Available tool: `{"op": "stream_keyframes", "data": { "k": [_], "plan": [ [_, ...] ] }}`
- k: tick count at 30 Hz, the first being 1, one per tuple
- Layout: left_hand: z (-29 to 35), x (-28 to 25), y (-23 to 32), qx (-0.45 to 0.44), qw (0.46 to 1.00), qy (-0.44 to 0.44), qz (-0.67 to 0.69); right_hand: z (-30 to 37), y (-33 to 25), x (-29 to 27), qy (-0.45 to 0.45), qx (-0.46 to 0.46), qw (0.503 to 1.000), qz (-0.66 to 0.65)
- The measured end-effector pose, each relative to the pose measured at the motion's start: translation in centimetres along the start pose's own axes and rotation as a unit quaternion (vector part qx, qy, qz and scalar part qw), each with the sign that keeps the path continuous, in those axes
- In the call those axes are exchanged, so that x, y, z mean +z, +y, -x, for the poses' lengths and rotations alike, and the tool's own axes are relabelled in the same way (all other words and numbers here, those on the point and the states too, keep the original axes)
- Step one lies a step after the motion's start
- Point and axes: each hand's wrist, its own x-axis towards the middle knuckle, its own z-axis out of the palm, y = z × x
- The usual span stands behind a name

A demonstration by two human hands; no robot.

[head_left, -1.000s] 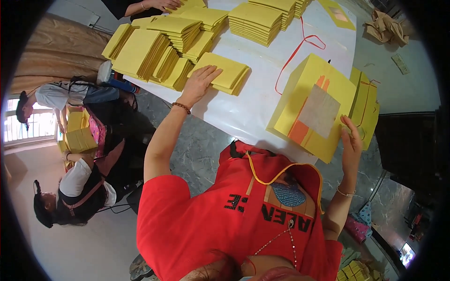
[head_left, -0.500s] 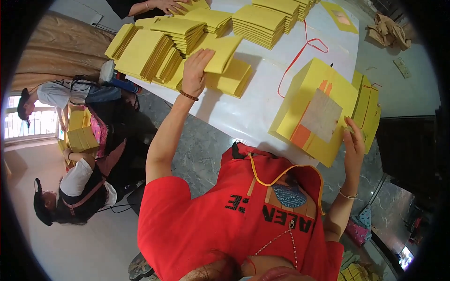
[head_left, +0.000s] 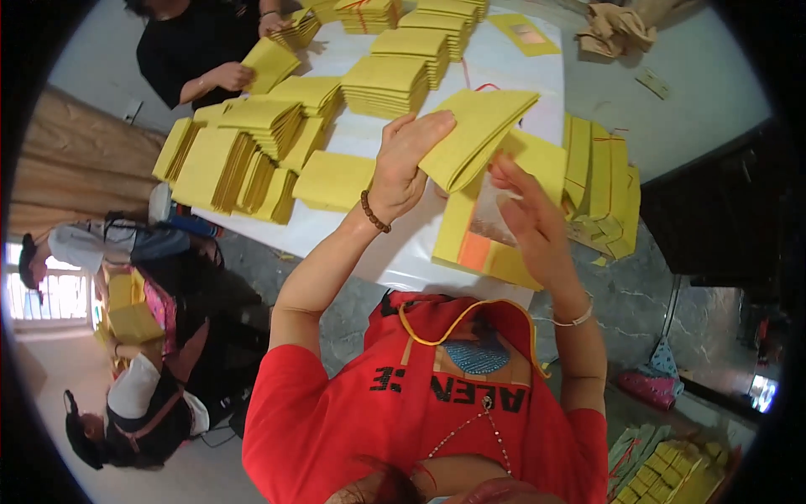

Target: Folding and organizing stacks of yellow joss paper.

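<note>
My left hand (head_left: 405,164) grips a folded yellow paper packet (head_left: 478,134), its fingers on the far face and the folded edge tilted up. Beside the packet's right edge is my right hand (head_left: 533,223), fingers stretched out and apart; whether its fingertips touch the paper I cannot tell. Both hands are over a yellow paper stack (head_left: 544,164) with an orange and silvery printed top, at the table's near right edge. A flat folded packet (head_left: 334,179) lies on the table to the left of my left hand.
Several piles of folded yellow paper (head_left: 386,84) cover the white table (head_left: 378,252). Across it, a person in black (head_left: 193,55) handles packets. Tied yellow bundles (head_left: 609,176) stand to the right. Two people work at the left, and more bundles (head_left: 672,470) lie low at the right.
My left hand has carried the packet rightward from the left piles to above the printed stack. My right hand has moved from that stack's right edge to beside the packet. The view has shifted.
</note>
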Motion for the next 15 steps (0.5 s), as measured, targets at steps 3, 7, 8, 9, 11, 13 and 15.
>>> {"op": "stream_keyframes", "data": {
  "k": [3, 7, 8, 9, 11, 13, 15],
  "plan": [
    [-1.0, 1.9, 1.1, 0.011, 0.999, -0.013, 0.038, 0.1, 0.8, 0.3, 0.072, -0.002, 0.959, -0.272],
    [-1.5, 3.2, 2.8, 0.137, 0.977, -0.06, -0.154, 0.6, 0.0, -0.2, 0.096, 0.104, 0.893, -0.426],
    [-1.5, 3.5, 3.2, 0.147, 0.97, -0.058, -0.186, 0.7, -0.1, -0.3, 0.122, 0.111, 0.892, -0.42],
    [-1.5, 3.7, 3.4, 0.157, 0.961, -0.055, -0.219, 0.9, 0.3, -0.6, 0.129, 0.111, 0.892, -0.418],
    [-1.8, 3.3, 3.7, 0.17, 0.95, -0.098, -0.244, 1.1, 1.9, -1.4, 0.119, 0.102, 0.873, -0.461],
    [-2.2, 2.6, 4.3, 0.117, 0.953, -0.21, -0.185, 1.8, 2.5, -2.4, 0.11, 0.106, 0.869, -0.47],
    [-2.0, 2.3, 4.1, 0.036, 0.985, -0.159, -0.057, 2.3, 3.2, -3.4, 0.093, 0.11, 0.865, -0.48]
  ]
}}
